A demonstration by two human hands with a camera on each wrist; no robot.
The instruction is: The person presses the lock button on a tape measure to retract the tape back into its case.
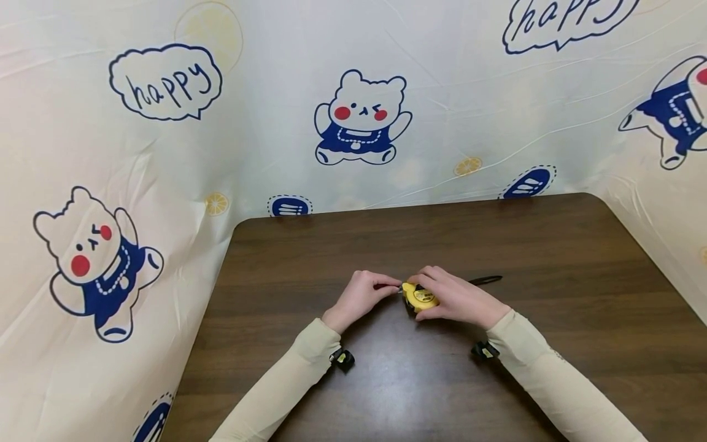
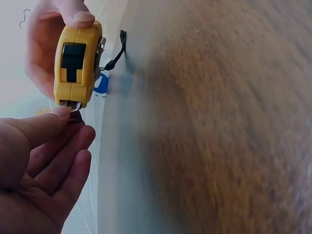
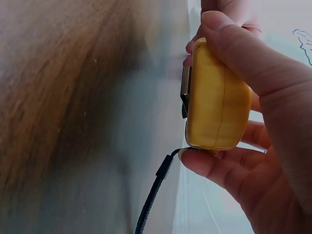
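Left hand (image 2: 34,165): thumb tip and curled forefinger pinch the small metal hook (image 2: 72,105) at the mouth of the tape measure (image 2: 75,63); the remaining fingers are loosely folded beneath. Right hand (image 3: 253,112): fingers and thumb wrap the yellow case from above and below, holding it firmly. The tape measure sits between the two hands, just above the brown table (image 1: 552,258), near the middle of its front half; whether the case rests on the wood cannot be told. Orientation: the case's mouth points toward the left hand, so its long axis runs left to right across the table, parallel to the person's front edge. A black wrist strap (image 1: 486,280) trails from the opposite end, lying on the table to the right. View differences: the head view shows both hands meeting and both pale sleeves, but the case is mostly covered by the right fingers. The left wrist view alone shows the black slide button on the case edge and the hook at the mouth. The right wrist view alone shows the plain yellow back edge, a metal belt clip (image 3: 185,92) on the side, and the strap's attachment. Count: one tape measure, one strap, two hands. The table is backed by a printed cloth (image 1: 359,116) with bears.
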